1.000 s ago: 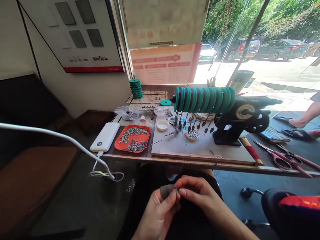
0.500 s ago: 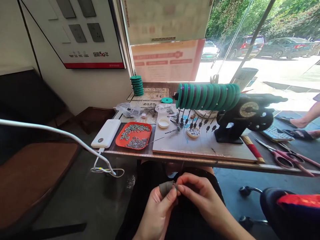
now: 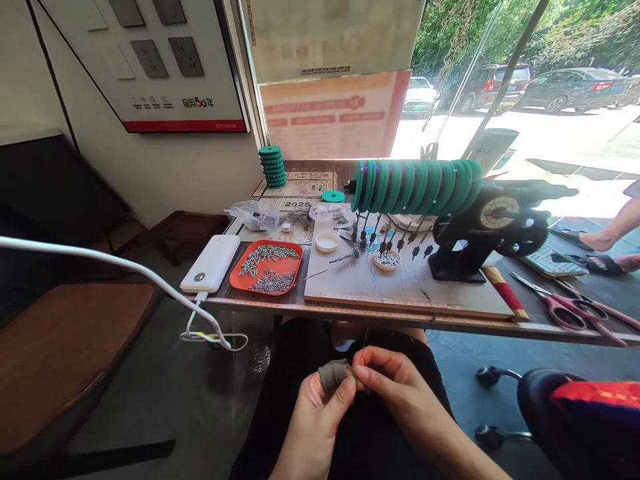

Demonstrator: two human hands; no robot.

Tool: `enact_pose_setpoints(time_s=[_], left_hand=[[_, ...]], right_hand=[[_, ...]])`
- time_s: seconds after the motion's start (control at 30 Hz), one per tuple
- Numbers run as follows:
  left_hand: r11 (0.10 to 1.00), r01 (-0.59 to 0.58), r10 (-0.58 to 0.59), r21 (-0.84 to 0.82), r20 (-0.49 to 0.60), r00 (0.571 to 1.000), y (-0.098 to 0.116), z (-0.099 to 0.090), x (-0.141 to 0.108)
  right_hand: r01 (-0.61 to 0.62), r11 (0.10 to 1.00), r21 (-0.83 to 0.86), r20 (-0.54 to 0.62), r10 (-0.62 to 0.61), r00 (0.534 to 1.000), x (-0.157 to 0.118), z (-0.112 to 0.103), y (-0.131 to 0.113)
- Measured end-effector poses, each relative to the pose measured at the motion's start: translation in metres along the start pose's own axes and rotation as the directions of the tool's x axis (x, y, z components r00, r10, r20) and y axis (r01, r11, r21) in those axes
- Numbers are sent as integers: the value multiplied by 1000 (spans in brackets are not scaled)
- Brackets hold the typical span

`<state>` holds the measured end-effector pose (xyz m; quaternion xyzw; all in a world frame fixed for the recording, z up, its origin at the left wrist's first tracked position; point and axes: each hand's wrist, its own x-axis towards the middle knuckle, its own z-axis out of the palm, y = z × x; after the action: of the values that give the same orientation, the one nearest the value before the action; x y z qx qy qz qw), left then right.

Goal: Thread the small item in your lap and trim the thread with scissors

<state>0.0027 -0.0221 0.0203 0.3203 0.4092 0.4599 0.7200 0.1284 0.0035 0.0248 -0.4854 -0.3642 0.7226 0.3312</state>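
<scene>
Low over my dark-clothed lap, my left hand [image 3: 320, 413] is pinched closed, with a grey-green wrap [image 3: 333, 375] round its index finger. Fingertips meet those of my right hand [image 3: 395, 383], which is closed in a pinch too. A thin line [image 3: 365, 340] rises from between the fingers toward the table edge; whatever small item is pinched there is too small to make out. Beyond the hands, a red tray [image 3: 240, 285] holds small green and silver pieces. Green discs [image 3: 415, 187] sit in a row on a black geared stand [image 3: 460, 257], with dark weights [image 3: 384, 245] hanging below.
A white power bank [image 3: 213, 263] with a cable lies left of the tray. Pink-handled scissors [image 3: 565, 313] rest at the right table edge. Two small round dishes, one white [image 3: 327, 241] and one with beads [image 3: 387, 267], stand on the board. A chair [image 3: 560, 413] is at lower right.
The view has shifted slightly. Both hands remain pinched together, with the right fingertips moved a little, and the thin line above them shows more clearly.
</scene>
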Motion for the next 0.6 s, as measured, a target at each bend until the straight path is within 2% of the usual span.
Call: enact_pose_setpoints(time_s=[0.2,0.37,0.5,0.6], left_hand=[[999,19,-18,-37,32,999,-1,-2,-1],[994,59,-54,-94,53,997,-1,-2,-1],[985,91,-87,-144,28,996,-1,0,-3],[988,81,-79,-131,23,997,-1,0,-4]], right_hand=[[-25,992,120,40,20,999,2,0,14],[-35,988,153,74,24,997,3,-3,16],[-46,984,174,105,28,994,5,-5,22],[-37,986,165,89,23,996,6,-3,22]])
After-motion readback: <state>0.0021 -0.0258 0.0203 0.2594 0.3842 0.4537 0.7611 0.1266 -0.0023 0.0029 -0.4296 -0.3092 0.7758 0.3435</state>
